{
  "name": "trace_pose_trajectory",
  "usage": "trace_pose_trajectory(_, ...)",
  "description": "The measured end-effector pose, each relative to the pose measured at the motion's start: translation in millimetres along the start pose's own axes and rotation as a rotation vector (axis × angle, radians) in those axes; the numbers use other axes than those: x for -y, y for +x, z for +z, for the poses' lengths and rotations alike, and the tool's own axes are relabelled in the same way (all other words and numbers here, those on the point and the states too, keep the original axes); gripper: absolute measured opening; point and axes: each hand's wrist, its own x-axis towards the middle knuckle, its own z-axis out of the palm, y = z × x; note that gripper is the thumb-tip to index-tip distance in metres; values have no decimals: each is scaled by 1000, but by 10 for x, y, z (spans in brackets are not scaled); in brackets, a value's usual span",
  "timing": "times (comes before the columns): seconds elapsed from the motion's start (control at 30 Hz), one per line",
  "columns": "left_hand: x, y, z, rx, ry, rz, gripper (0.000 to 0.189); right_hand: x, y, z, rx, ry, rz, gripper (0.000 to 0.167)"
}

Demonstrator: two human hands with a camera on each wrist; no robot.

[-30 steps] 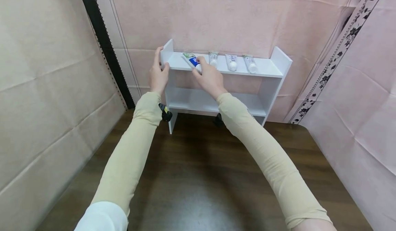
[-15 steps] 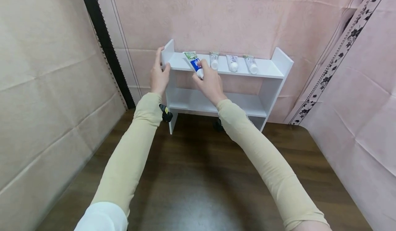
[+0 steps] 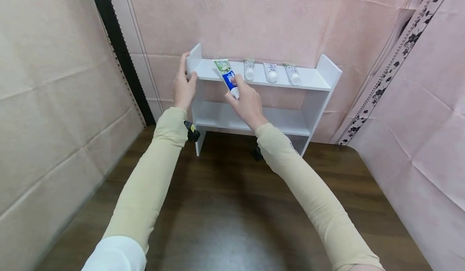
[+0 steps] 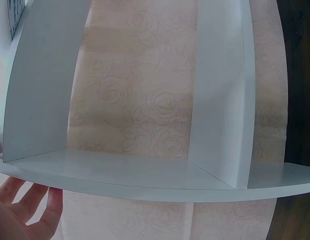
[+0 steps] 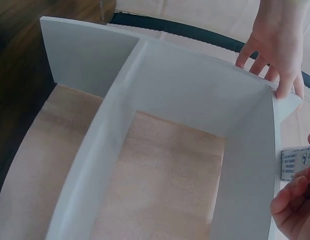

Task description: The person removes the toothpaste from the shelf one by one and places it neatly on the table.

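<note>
My right hand (image 3: pixel 248 103) pinches a blue, green and white toothpaste tube (image 3: pixel 228 76) near its white cap. The tube slants over the left part of the top board of a white shelf unit (image 3: pixel 305 86), cap end toward me. Part of its printed back, a printed tube (image 5: pixel 293 161), shows beside the fingers in the right wrist view. My left hand (image 3: pixel 184 86) holds the unit's left side panel near the top. Its fingertips touch the outer face in the left wrist view (image 4: pixel 32 205), with the thumb at the front edge.
Three more tubes, a left one (image 3: pixel 249 70), a middle one (image 3: pixel 270 72) and a right one (image 3: pixel 292 74), lie on the top board, caps forward. A lower board (image 3: pixel 218 115) runs beneath. The unit stands on a dark wooden surface (image 3: pixel 218 206) against pink cloth (image 3: pixel 261 21).
The toothpaste tube in my right hand has come slightly forward and down toward me, and more of its printed front shows. My left hand keeps its hold on the side panel.
</note>
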Motion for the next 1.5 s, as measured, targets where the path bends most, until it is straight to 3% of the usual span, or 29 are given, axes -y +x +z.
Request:
trace_pose_trajectory(0.2,-19,17,-8,-4,-5,8,54,8,-195,-23,-22,26,-41,31)
trace_pose_trajectory(0.53,43,-12,-20,9,-48,-24,54,24,-678,9,-89,70,-130,30)
trace_pose_trajectory(0.73,41,-3,-33,10,-40,4,54,49,-879,41,-97,85,-152,29)
trace_pose_trajectory(1.17,56,-24,-10,18,-28,36,53,-146,-1319,252,82,85,-11,28)
trace_pose_trajectory(1.5,69,3,-10,6,-9,33,53,-241,-1523,422,239,39,87,30)
